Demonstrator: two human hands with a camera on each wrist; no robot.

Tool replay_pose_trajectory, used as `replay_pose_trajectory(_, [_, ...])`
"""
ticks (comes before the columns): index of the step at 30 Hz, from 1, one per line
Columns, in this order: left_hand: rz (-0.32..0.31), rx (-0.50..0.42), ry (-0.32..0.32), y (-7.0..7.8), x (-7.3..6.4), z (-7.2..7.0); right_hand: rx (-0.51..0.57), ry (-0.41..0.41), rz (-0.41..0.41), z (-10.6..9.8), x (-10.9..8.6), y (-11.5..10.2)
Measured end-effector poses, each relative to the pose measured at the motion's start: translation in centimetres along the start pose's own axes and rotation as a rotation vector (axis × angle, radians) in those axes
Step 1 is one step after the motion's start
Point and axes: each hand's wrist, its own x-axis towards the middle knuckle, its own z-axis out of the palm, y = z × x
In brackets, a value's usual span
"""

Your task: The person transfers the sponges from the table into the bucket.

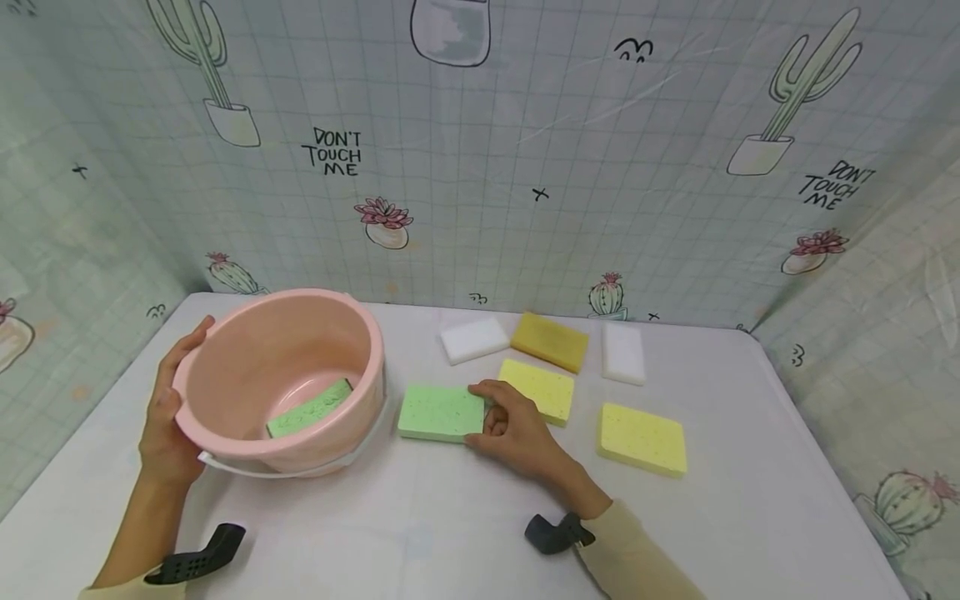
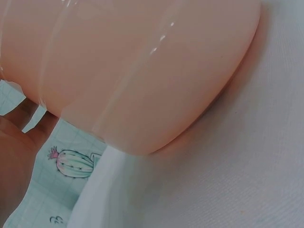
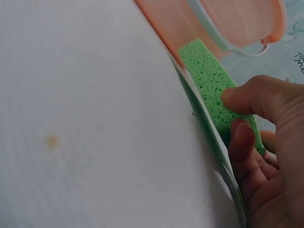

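A pink bucket (image 1: 251,358) stands upright on the left, its white handle (image 1: 277,474) hanging down the near side. My left hand (image 1: 167,421) holds it by the outer left side, fingers reaching up to the rim; the left wrist view shows fingers (image 2: 40,130) against the wall. Inside, at the bottom, leans a green sponge (image 1: 309,410). Just right of the bucket, my right hand (image 1: 521,433) pinches a second green sponge (image 1: 441,413) by its right end. In the right wrist view, the thumb (image 3: 256,97) presses this sponge's porous edge, low over the white cloth.
Behind and right of my right hand lie a pale yellow sponge (image 1: 536,389), a darker yellow sponge (image 1: 550,342) and two white sponges (image 1: 474,340). Another pale yellow sponge (image 1: 642,439) lies farther right. A patterned curtain (image 1: 540,242) rises behind the white table (image 1: 757,500).
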Motion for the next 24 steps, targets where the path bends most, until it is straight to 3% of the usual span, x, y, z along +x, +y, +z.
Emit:
replay_pose_trajectory(13, [0.02,0.055,0.013,0.2,0.2,0.2,0.071,0.006,-0.017,-1.8,0.9,-0.7])
replay_pose_trajectory(18, [0.005,0.063,0.01,0.1,0.2,0.2,0.138,0.011,0.014,-3.6,1.2,-4.2])
replay_pose_trajectory(24, [-0.007,0.028,0.002,0.2,0.1,0.0,0.183,0.018,-0.051,-5.4,2.4,-7.5])
